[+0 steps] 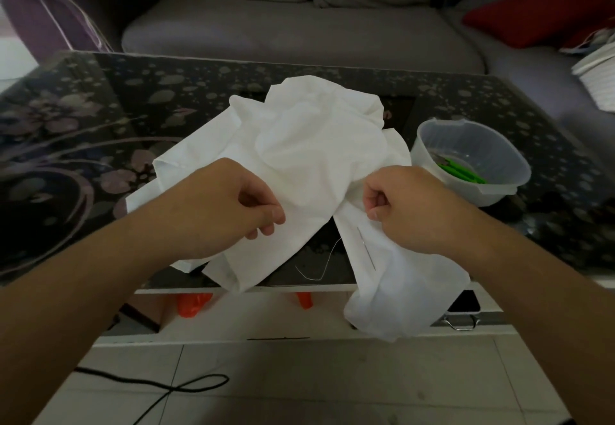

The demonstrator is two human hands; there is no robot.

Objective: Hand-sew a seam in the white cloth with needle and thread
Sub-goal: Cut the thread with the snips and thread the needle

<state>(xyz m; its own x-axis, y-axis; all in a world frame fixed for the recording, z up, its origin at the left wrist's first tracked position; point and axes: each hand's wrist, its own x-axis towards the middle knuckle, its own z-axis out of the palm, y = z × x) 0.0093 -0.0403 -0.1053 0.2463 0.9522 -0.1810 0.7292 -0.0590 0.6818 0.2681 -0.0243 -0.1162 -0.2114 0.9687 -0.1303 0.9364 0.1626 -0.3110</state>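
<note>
A crumpled white cloth (309, 145) lies on the dark flowered glass table (100, 108), with its near end hanging over the front edge. My left hand (229, 201) pinches a fold of the cloth between thumb and curled fingers. My right hand (409, 205) grips the cloth's right part in a fist. Below that fist a thin needle (366, 250) lies slantwise on the hanging cloth. A white thread (327, 260) trails in a loose curve over the table's front edge, left of the needle.
A translucent plastic bowl (512, 165) stands at the right of the table, with green-handled tools (462, 173) inside. A grey sofa (299, 25) with a red cushion (532, 15) is behind. A black cable (173, 388) lies on the tiled floor. Orange items (193, 303) sit under the table.
</note>
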